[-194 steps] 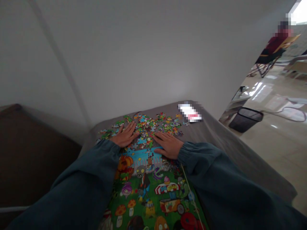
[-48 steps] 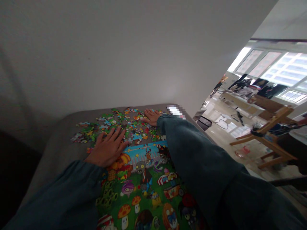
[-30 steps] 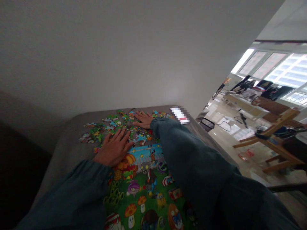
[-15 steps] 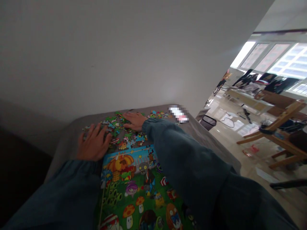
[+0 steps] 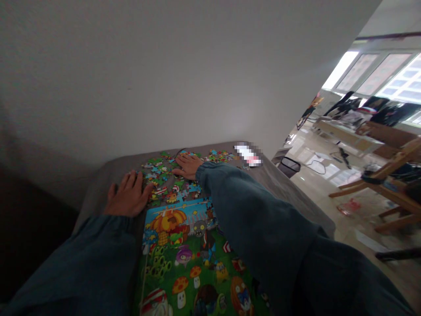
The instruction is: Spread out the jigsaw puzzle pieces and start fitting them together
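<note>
At the left of the frame a dark surface point(image 5: 19, 245) drops away beside the grey table point(image 5: 98, 193). The person's left hand point(image 5: 126, 199) lies palm down on the table, left of centre, fingers spread wide and flat, gripping nothing; its fingertips touch the left fringe of the loose puzzle pieces point(image 5: 164, 177). Those pieces lie scattered across the far part of the table, in the middle of the frame, just above the colourful picture sheet point(image 5: 184, 263) that fills the lower centre. The right hand point(image 5: 187, 166) rests flat among the pieces, slightly right of the left hand and higher in the frame, fingers open and holding nothing, its dark sleeve point(image 5: 256, 228) running down to the lower right. Further right, near the table's far corner, sits a blurred white and red object point(image 5: 249, 154). Beyond the table edge a black bin point(image 5: 289, 166) stands on the shiny floor, with wooden furniture point(image 5: 388, 175) at the right edge.
</note>
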`<state>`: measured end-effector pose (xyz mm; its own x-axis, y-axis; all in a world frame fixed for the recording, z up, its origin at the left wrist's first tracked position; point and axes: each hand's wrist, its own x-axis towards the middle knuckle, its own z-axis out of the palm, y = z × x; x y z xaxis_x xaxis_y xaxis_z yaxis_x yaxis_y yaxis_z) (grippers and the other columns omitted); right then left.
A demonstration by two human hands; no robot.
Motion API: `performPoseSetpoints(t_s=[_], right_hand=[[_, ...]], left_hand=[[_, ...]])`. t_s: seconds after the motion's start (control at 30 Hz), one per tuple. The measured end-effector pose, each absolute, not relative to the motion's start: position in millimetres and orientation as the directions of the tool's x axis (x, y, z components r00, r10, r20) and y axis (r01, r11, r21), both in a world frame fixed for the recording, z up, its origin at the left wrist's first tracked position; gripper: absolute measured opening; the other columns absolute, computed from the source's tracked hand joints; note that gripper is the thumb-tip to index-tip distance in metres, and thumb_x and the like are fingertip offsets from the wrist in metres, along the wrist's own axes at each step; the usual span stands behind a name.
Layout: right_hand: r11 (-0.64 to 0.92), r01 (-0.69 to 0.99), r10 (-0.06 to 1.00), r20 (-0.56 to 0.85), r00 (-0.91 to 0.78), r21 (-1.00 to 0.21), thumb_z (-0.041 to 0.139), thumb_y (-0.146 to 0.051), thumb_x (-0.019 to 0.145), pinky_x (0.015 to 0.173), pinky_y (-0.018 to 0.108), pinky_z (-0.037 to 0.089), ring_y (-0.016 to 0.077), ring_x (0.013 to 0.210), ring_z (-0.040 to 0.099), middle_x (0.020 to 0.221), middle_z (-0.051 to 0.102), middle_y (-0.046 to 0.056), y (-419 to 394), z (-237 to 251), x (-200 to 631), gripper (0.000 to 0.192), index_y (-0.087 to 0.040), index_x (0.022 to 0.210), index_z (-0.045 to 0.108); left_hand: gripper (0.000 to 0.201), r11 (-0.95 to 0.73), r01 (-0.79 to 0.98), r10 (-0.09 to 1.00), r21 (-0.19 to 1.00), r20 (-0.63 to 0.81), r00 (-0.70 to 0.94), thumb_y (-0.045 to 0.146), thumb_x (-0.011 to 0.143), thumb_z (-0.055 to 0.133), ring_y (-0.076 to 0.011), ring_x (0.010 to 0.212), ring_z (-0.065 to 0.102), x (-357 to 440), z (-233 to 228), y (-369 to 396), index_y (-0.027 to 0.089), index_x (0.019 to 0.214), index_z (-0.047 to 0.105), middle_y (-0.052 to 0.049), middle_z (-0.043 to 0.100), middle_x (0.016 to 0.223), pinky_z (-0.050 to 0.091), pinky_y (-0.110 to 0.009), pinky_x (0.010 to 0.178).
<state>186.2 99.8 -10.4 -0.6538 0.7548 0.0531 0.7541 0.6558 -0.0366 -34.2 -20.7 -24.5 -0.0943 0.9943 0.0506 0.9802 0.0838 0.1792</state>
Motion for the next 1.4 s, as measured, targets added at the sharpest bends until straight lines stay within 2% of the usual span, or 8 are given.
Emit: performPoseSetpoints(t_s=[0.3,0.57,0.83,0.97,1.07,1.2,1.3,1.4], right_hand=[[0.647,0.758,0.758,-0.041,-0.651,-0.081,0.034,-0.060,0.105,0.128,0.047,0.020,0.0262,0.158,0.021,0.169,0.027,0.014,85.6,-7.1,204.6,0.075,-0.010,0.160,0.034],[0.707,0.704,0.707,0.121,-0.697,-0.067,0.039,-0.058,0.105,0.128,0.052,0.019,0.0304,0.158,0.019,0.171,0.024,0.007,61.8,32.3,256.9,0.062,-0.024,0.156,0.045],[0.582,0.809,0.806,0.194,-0.560,-0.082,0.029,-0.051,0.107,0.128,0.047,0.023,0.0236,0.153,0.031,0.166,0.036,0.006,55.9,12.6,349.7,0.055,-0.027,0.150,0.054],[0.531,0.831,0.833,0.286,-0.474,-0.168,0.028,-0.042,0.106,0.121,0.054,0.032,0.0272,0.146,0.041,0.154,0.050,0.012,56.2,-22.1,394.6,0.053,-0.025,0.140,0.064],[0.596,0.775,0.786,0.351,-0.509,-0.209,0.033,-0.044,0.106,0.114,0.061,0.037,0.0324,0.137,0.049,0.144,0.059,0.014,56.8,-34.9,410.6,0.048,-0.023,0.129,0.070],[0.707,0.671,0.698,0.371,-0.612,-0.223,0.042,-0.044,0.105,0.110,0.056,0.040,0.0312,0.128,0.053,0.133,0.065,0.013,42.5,-25.6,401.8,0.043,-0.021,0.130,0.069],[0.770,0.590,0.638,0.281,-0.716,-0.244,0.046,-0.043,0.105,0.104,0.052,0.043,0.0294,0.119,0.055,0.125,0.068,0.013,19.1,-13.5,383.2,0.041,-0.020,0.132,0.067],[0.820,0.518,0.567,0.223,-0.793,-0.244,0.049,-0.042,0.104,0.104,0.049,0.042,0.0283,0.116,0.052,0.122,0.069,0.013,-3.7,-8.0,365.1,0.040,-0.019,0.130,0.069]], left_hand=[[0.076,-0.090,0.993,0.995,0.078,0.037,0.087,0.049,0.101,0.014,-0.0347,0.158,0.020,-22.4,-30.4,-27.0,0.005,0.161,0.029,-0.020,0.025,0.169,0.011,-0.064,0.125],[0.069,-0.186,0.980,0.981,0.076,-0.034,0.189,0.052,0.103,0.018,-0.0370,0.158,0.017,-20.7,-28.1,-39.8,0.015,0.155,0.045,-0.017,0.033,0.167,0.016,-0.062,0.124],[0.068,-0.229,0.968,0.966,0.104,-0.094,0.239,0.060,0.103,0.020,-0.0413,0.158,0.010,-39.9,-36.0,-56.6,0.026,0.159,0.039,-0.012,0.026,0.170,0.019,-0.070,0.120],[0.076,-0.112,0.988,0.968,0.108,-0.213,0.133,0.067,0.101,0.024,-0.0465,0.156,0.006,-29.7,-29.0,-72.3,0.026,0.165,0.023,-0.014,0.008,0.172,0.019,-0.069,0.120],[0.081,-0.041,0.995,0.968,0.090,-0.245,0.062,0.073,0.098,0.021,-0.0482,0.155,0.000,-18.8,-24.6,-80.4,0.027,0.165,0.016,-0.012,-0.001,0.173,0.014,-0.069,0.121],[0.078,-0.011,0.998,0.968,0.068,-0.248,0.027,0.068,0.101,0.016,-0.0461,0.156,-0.001,-15.9,-20.1,-81.5,0.026,0.166,0.013,-0.011,0.000,0.173,0.010,-0.073,0.120],[0.079,0.005,0.999,0.962,0.035,-0.273,0.005,0.063,0.101,0.014,-0.0421,0.158,-0.001,-15.8,-13.0,-79.5,0.018,0.166,0.009,-0.012,0.000,0.173,0.004,-0.075,0.120],[0.083,0.014,1.000,0.985,0.008,-0.170,-0.013,0.060,0.102,0.010,-0.0369,0.159,0.000,-13.7,-8.6,-77.1,0.006,0.164,0.012,-0.015,0.005,0.173,0.000,-0.070,0.122]])
